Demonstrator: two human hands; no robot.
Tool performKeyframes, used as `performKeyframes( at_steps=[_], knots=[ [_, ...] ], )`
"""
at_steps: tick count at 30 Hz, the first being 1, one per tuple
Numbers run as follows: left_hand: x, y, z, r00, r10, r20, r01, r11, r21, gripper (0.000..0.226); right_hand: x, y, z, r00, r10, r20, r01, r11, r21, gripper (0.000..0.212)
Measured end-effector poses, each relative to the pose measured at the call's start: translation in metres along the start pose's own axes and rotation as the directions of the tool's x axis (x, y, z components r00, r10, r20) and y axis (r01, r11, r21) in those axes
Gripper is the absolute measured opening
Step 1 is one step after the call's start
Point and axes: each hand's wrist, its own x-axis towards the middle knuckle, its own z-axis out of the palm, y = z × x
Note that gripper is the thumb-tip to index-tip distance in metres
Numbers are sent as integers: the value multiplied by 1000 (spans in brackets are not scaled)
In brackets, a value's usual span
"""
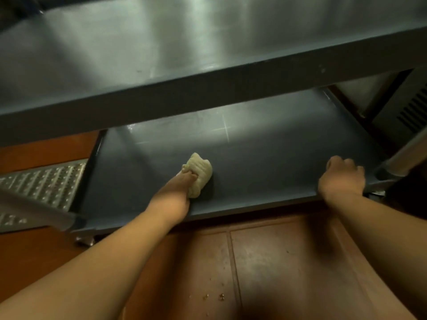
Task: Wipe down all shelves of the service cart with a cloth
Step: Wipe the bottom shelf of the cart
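Pale yellow crumpled cloth [198, 173] lies on the grey steel lower shelf [265, 158], gripped by the left hand [178, 192]; the right hand [342, 179] curls over that shelf's front edge.

No readable text, label, brand, number or sign shows on anything in view.

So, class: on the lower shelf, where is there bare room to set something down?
Lower shelf: bare between the cloth in the left hand and the right hand gripping the front edge, and behind both. The upper shelf overhangs the back.
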Motion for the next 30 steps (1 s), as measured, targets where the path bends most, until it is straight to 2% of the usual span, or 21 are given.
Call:
performKeyframes(
  at_steps=[2,6,8,11,13,14,15,16,17,18,19,20,21,22,23,24,25,27,28,29,30],
  knots=[
    [-23,-26,-10,998,-64,7,64,997,38,67,-3,0,-11,999,-11,44,10,1000,28,20],
    [-67,-84,-40,964,-249,-89,255,965,66,66,-22,-4,-37,987,6,162,-15,998,59,29],
    [-83,-109,-44,927,-356,-121,359,933,6,64,-40,-24,-54,993,-40,109,29,995,98,27],
    [-94,-121,-38,875,-453,-172,424,887,-181,58,-75,-84,-72,951,-308,-18,305,930,203,28],
    [-95,-113,-42,831,-517,-207,421,827,-373,48,-114,-137,-75,863,-500,-78,490,789,371,31],
    [-93,-108,-47,812,-546,-209,407,785,-468,42,-137,-167,-73,827,-556,-81,520,703,485,31],
    [-92,-102,-52,795,-581,-175,395,714,-578,39,-161,-197,-73,815,-577,-50,476,618,626,30],
    [-91,-97,-57,786,-606,-122,367,617,-696,40,-186,-228,-72,830,-558,26,337,538,772,28],
    [-91,-92,-62,783,-620,-57,329,490,-808,45,-212,-256,-76,830,-536,157,125,452,883,31],
    [-93,-89,-65,782,-623,4,277,342,-898,51,-235,-281,-84,797,-528,292,-110,349,931,40],
    [-97,-86,-68,780,-621,72,239,190,-952,57,-253,-302,-91,718,-548,428,-356,239,903,50],
    [-101,-85,-68,780,-611,131,202,48,-978,60,-266,-318,-97,605,-588,536,-572,147,807,55],
    [-105,-86,-68,783,-597,177,175,-61,-983,58,-275,-328,-103,498,-636,590,-705,98,702,53],
    [-111,-89,-68,785,-588,196,140,-141,-980,51,-282,-336,-106,428,-673,604,-770,78,633,50],
    [-116,-95,-69,786,-583,205,104,-203,-974,44,-287,-341,-107,393,-702,594,-792,70,607,46],
    [-122,-103,-68,801,-560,213,73,-261,-963,38,-290,-346,-104,393,-702,594,-773,98,626,42],
    [-129,-112,-70,827,-516,223,70,-299,-952,36,-292,-352,-99,423,-685,594,-731,129,670,42],
    [-142,-131,-72,864,-419,279,161,-296,-942,37,-288,-369,-96,599,-573,560,-564,194,802,41],
    [-149,-139,-73,859,-393,328,234,-269,-934,38,-286,-379,-100,704,-514,489,-427,244,871,31],
    [-157,-147,-74,832,-404,381,302,-247,-921,38,-283,-390,-103,788,-483,382,-262,299,918,27],
    [-164,-154,-73,794,-435,425,352,-241,-904,37,-278,-402,-106,837,-484,254,-61,380,923,34]
  ],
)
